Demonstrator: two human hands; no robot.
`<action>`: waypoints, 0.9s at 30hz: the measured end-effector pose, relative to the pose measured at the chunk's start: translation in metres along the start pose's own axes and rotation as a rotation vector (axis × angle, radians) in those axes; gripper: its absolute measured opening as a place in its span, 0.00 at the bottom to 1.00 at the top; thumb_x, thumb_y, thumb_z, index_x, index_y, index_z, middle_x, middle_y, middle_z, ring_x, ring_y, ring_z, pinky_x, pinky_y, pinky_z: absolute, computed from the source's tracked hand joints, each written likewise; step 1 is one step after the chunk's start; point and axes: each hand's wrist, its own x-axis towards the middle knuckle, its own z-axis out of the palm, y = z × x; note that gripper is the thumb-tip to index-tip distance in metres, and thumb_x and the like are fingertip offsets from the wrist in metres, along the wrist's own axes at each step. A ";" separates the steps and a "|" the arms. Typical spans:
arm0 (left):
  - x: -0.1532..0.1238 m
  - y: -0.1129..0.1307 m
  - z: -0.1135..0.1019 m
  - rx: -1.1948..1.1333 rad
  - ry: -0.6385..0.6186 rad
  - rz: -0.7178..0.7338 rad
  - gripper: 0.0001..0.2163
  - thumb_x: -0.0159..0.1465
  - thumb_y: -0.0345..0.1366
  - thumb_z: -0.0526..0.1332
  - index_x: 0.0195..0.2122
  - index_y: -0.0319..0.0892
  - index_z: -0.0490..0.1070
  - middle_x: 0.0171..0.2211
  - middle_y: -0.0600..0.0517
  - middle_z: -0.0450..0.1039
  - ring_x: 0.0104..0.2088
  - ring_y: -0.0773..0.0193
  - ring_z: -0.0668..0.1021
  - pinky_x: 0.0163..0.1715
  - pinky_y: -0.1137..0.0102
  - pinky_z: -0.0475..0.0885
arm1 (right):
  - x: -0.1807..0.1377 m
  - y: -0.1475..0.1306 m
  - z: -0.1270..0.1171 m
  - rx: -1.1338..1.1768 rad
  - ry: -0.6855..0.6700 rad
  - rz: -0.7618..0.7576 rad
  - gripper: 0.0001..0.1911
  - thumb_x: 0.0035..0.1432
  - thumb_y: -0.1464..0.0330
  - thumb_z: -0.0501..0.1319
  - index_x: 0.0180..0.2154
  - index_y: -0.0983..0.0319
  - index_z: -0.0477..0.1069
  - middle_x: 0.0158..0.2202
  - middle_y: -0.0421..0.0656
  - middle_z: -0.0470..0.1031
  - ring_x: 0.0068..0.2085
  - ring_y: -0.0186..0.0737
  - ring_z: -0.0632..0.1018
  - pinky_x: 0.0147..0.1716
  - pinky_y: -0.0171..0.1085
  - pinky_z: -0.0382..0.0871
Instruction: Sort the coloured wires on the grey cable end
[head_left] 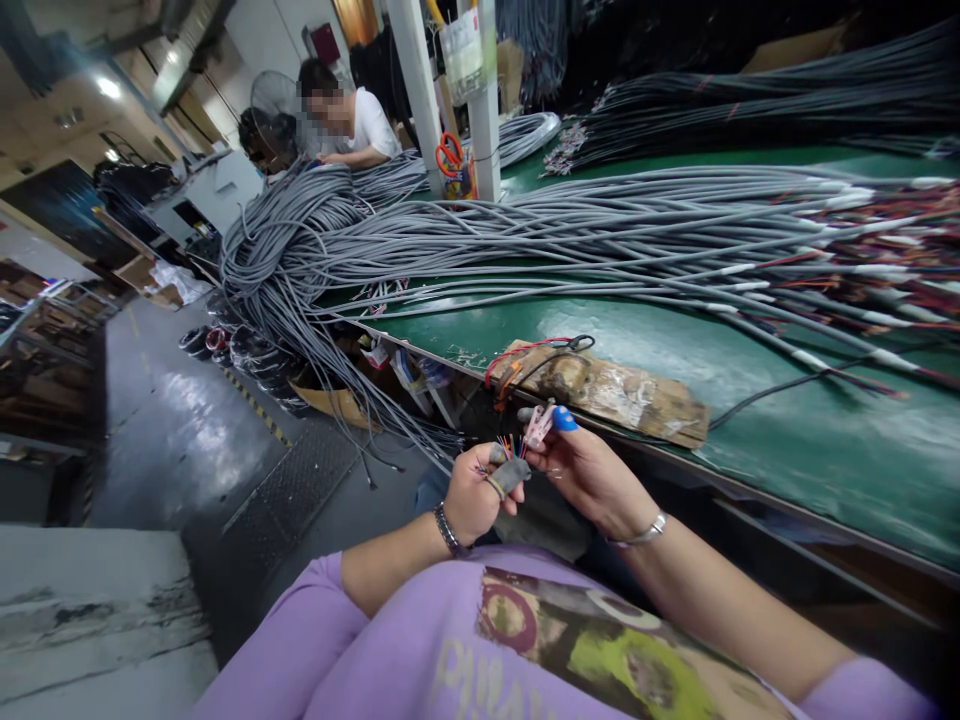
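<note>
My left hand (480,490) is closed around the end of a multi-core cable, with finger covers on some fingers. Thin coloured wires (511,446) fan out above its fingers. Beside it, my right hand (589,470) is closed, pinching a small pinkish-white plastic piece (538,426), whose exact kind I cannot make out. A blue finger cot (564,419) covers the right thumb. The two hands almost meet at the wires, just off the bench edge. Behind them lies a worn wooden block (607,385) with a black cord and a red wire at its left end.
Long grey cables (480,235) run across the green bench (787,470) and hang over its left end. Their stripped ends (900,270) lie at the right. Orange-handled scissors (449,155) stand by a white post (486,120). Another person (367,125) sits beyond the cables.
</note>
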 end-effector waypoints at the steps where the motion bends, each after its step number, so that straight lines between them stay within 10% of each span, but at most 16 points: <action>1: 0.000 0.000 0.000 0.001 -0.001 0.001 0.17 0.57 0.47 0.65 0.24 0.38 0.66 0.17 0.56 0.68 0.12 0.75 0.67 0.12 0.78 0.58 | 0.000 0.000 0.000 -0.003 0.002 -0.003 0.21 0.40 0.51 0.73 0.27 0.61 0.76 0.24 0.38 0.72 0.27 0.31 0.71 0.29 0.30 0.70; 17: 0.004 0.001 0.001 -0.007 0.000 -0.018 0.17 0.56 0.47 0.65 0.23 0.38 0.66 0.16 0.56 0.68 0.12 0.75 0.67 0.12 0.78 0.58 | 0.002 0.002 0.002 -0.075 0.043 -0.117 0.19 0.41 0.53 0.73 0.25 0.61 0.76 0.24 0.38 0.70 0.25 0.31 0.67 0.26 0.31 0.66; 27: 0.000 0.001 -0.002 -0.011 0.029 -0.024 0.19 0.54 0.50 0.66 0.23 0.38 0.66 0.17 0.56 0.68 0.12 0.75 0.67 0.12 0.78 0.58 | -0.002 0.000 -0.009 -0.020 0.002 0.077 0.22 0.47 0.47 0.67 0.28 0.60 0.74 0.27 0.42 0.75 0.25 0.34 0.72 0.26 0.34 0.70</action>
